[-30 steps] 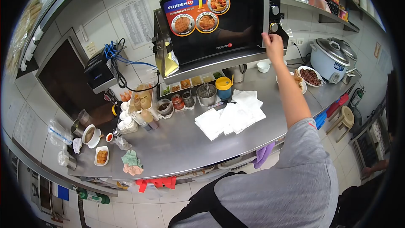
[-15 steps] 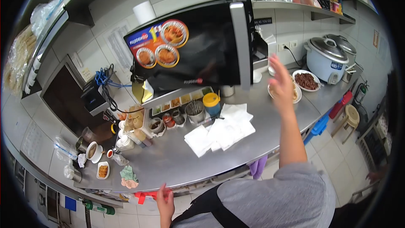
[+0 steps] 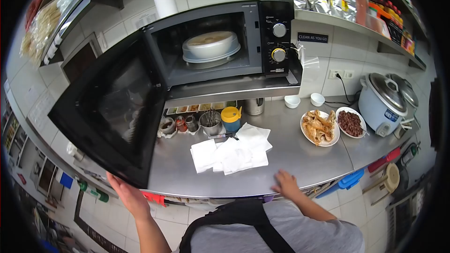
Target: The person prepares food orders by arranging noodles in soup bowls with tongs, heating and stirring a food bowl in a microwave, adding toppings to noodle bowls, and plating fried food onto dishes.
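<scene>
A black microwave (image 3: 276, 33) stands on a raised shelf with its door (image 3: 117, 107) swung wide to the left. In its lit cavity sits a covered white bowl (image 3: 213, 44) on the turntable. My left hand (image 3: 130, 197) is at the door's lower edge, fingers stretched out and partly hidden by the door. It seems to touch the door, though the contact is not clear. Over the counter's front edge hangs my right hand (image 3: 286, 185), holding nothing, its fingers apart. White paper napkins (image 3: 232, 152) lie spread on the counter to its left.
On the steel counter (image 3: 197, 185) stand a plate of browned meat (image 3: 319, 129), a plate of dark chopped food (image 3: 350, 123), a rice cooker (image 3: 383, 105) and two small white bowls. A yellow-lidded blue container (image 3: 231, 119) and utensil pot (image 3: 210, 122) are below the microwave.
The microwave door has swung from across the front to the left, baring the bowl inside. My right hand has come down to the counter's edge; my left hand has moved left to the door.
</scene>
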Available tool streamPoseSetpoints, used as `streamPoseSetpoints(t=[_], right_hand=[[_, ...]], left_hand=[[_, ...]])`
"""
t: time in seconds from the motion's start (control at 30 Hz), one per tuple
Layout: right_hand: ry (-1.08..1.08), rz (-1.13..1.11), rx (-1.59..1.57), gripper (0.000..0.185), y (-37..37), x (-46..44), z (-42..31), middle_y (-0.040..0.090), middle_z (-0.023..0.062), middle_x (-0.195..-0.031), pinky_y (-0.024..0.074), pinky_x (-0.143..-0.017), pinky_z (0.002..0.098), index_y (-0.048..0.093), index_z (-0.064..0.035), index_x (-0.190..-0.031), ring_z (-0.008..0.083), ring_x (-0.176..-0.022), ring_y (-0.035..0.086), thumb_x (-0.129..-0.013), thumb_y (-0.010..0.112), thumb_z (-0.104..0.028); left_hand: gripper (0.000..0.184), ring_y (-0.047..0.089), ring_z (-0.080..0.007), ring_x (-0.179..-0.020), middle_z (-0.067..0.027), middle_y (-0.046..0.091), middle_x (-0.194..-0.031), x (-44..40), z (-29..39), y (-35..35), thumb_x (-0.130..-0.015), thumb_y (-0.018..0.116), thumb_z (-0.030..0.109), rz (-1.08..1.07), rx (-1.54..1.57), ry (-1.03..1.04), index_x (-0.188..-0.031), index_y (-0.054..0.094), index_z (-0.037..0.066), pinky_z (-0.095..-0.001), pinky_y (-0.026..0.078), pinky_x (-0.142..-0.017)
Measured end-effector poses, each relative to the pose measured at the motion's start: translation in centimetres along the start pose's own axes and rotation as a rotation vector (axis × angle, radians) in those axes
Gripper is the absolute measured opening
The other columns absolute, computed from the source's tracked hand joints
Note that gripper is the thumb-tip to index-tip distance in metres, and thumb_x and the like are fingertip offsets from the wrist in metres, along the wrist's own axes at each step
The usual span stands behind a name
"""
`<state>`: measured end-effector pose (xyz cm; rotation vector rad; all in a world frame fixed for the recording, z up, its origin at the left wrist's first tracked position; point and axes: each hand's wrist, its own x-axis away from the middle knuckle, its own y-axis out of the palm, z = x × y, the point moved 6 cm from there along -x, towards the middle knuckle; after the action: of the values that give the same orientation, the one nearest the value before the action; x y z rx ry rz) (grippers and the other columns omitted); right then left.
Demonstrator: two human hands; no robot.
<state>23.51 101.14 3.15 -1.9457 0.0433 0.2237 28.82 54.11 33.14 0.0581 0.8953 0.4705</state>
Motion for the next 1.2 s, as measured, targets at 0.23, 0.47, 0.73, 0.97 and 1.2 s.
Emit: streamPoseSetpoints(t=[0.23,0.47,0.73,0.97,1.2], right_hand=[[-0.272,0.041,0.097,0.061,1.0,2.4,-0.1,0.045,0.0132,-0.137,0.0267,-0.105,0.0554,0.054,-0.0133,-0.126,0.0325,-0.131,0.038,-0.08,0.064,-0.05],[-0.243,0.244,-0.05,0.046,-4.6,-3.8,-2.2,0.055,0.0112,-0.12,0.0352,-0.092,0.0497,0.058,-0.0117,-0.114,0.0313,-0.11,0.05,-0.077,0.07,-0.036],[-0.841,0.726,-0.111,0.012,-29.1,-21.5,-22.9,0.059,0.008,-0.092,0.0455,-0.076,0.039,0.061,-0.005,-0.086,0.0283,-0.088,0.055,-0.076,0.067,-0.007],[-0.696,0.766,0.434,0.046,-30.6,-33.0,-29.7,0.057,0.0075,-0.104,0.0431,-0.086,0.0363,0.056,-0.003,-0.105,0.0236,-0.105,0.054,-0.066,0.078,-0.013],[-0.603,0.623,0.498,0.05,-31.5,-34.2,-31.0,0.056,0.0086,-0.103,0.0439,-0.085,0.0371,0.054,-0.0041,-0.104,0.0247,-0.102,0.057,-0.064,0.081,-0.014]], left_hand=[[0.061,0.036,-0.0207,-0.131,-0.0093,0.036,-0.144,-1.3,-1.6,-3.4,-0.099,0.041,0.04,0.326,-0.055,-0.128,-0.146,0.026,0.005,-0.0383,0.026,-0.107],[0.062,0.039,-0.0149,-0.128,-0.004,0.039,-0.143,-1.8,-2.0,-5.0,-0.099,0.039,0.046,0.322,-0.134,-0.174,-0.146,0.027,0.008,-0.038,0.029,-0.104],[0.052,0.034,-0.022,-0.134,-0.0116,0.033,-0.147,-2.3,1.1,-4.2,-0.101,0.036,0.029,0.385,-0.351,0.024,-0.146,0.025,0.007,-0.0413,0.025,-0.109],[0.064,0.026,-0.0317,-0.138,-0.0154,0.023,-0.151,-0.2,4.1,-4.5,-0.092,0.047,0.032,0.26,-0.818,0.45,-0.145,0.022,0.005,-0.0482,0.024,-0.108],[0.062,0.026,-0.0316,-0.138,-0.0178,0.022,-0.149,0.1,3.1,-7.2,-0.089,0.048,0.024,0.157,-0.881,0.427,-0.143,0.025,0.003,-0.0481,0.024,-0.109]])
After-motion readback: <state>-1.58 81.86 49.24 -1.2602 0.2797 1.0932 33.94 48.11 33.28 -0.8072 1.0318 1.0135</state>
